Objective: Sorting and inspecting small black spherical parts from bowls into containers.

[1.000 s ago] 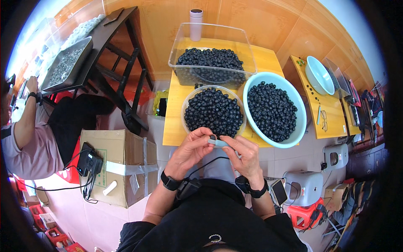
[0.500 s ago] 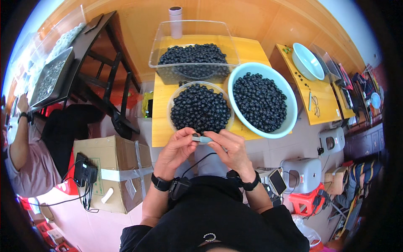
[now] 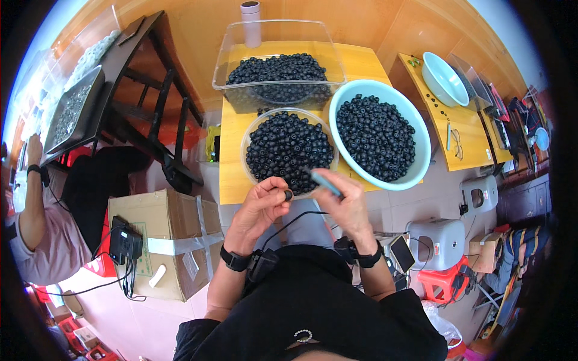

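Between the thumb and fingertips of my left hand (image 3: 260,210) is one small black bead (image 3: 288,195). My right hand (image 3: 349,207) is closed on a slim light-blue tool (image 3: 326,182), apart from the bead; the tool's tip is blurred, so its exact kind is unclear. Just beyond my hands sits a round clear tub (image 3: 243,150) full of black beads. To its right a large light-blue basin (image 3: 422,153) holds more of them. Behind the tub stands a clear rectangular bin (image 3: 220,87), partly filled with similar beads.
A pink bottle (image 3: 251,30) stands behind the bin on the yellow table (image 3: 230,186). At left are a taped cardboard box (image 3: 144,210) and another person's arm (image 3: 33,204). A second yellow table (image 3: 439,129) at right carries a basin, glasses and loose beads. Stools (image 3: 435,243) stand below it.
My right hand has drawn the blue tool away from the bead, rightward and upward. My left hand still pinches the bead. The whole view has shifted slightly.
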Motion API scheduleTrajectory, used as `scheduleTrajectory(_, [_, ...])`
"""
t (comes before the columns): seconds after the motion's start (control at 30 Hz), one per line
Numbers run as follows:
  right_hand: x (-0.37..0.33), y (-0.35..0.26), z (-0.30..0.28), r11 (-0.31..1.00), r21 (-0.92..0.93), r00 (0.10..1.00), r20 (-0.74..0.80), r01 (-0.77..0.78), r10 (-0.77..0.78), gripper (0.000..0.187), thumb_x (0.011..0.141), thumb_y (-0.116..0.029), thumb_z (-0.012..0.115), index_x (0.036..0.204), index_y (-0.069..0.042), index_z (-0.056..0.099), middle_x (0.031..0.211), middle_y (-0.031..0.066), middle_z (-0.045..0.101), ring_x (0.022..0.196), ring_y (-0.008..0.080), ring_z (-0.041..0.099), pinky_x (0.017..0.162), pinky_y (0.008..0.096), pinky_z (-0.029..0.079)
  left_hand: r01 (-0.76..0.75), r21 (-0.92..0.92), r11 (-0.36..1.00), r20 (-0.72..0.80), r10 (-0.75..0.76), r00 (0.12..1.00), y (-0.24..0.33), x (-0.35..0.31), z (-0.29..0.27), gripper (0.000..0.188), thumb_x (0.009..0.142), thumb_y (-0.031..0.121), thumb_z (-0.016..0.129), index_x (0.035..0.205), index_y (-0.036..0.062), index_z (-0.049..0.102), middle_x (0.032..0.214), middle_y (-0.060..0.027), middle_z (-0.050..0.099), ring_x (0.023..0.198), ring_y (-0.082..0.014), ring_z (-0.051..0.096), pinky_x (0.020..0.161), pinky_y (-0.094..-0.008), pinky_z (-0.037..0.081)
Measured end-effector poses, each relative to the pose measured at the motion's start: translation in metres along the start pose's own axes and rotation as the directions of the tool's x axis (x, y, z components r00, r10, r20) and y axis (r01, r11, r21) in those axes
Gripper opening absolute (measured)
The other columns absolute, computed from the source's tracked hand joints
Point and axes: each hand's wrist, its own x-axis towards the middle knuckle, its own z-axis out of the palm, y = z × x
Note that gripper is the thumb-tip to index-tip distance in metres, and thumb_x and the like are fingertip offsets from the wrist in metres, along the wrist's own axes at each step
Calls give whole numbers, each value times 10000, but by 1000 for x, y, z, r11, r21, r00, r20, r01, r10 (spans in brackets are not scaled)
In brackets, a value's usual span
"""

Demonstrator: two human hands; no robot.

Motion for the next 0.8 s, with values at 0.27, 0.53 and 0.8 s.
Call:
scheduleTrajectory(0.27, [-14, -3, 7, 998, 57, 948, 318, -42, 22, 218, 723, -56, 700, 932, -23, 650, 765, 99, 603, 686, 233, 610, 589, 315, 467, 127, 196, 972, -27, -124, 992, -12, -2, -2, 273, 831, 53, 623, 1069, 46, 490, 912, -85, 644, 720, -144, 645, 646, -247, 559])
scheduleTrajectory(0.53, [43, 44, -69, 975, -173, 931, -359, -140, 70, 496, 757, -94, 687, 1222, -40, 526, 844, 80, 602, 705, 130, 563, 598, 273, 472, -147, 576, 804, -46, 212, 976, 11, -22, 23, 138, 897, 126, 537, 803, 27, 556, 761, -88, 604, 670, -135, 576, 618, -254, 493])
scheduleTrajectory(0.8, [8, 68, -90, 846, -469, 884, -468, -253, 6, 297, 799, -108, 634, 1088, -45, 603, 909, 128, 637, 792, 246, 619, 674, 343, 475, -903, -187, 387, 552, 802, 229, 37, -140, 87, 242, 824, 353, 623, 941, 148, 571, 965, -44, 514, 852, -190, 471, 687, -313, 390])
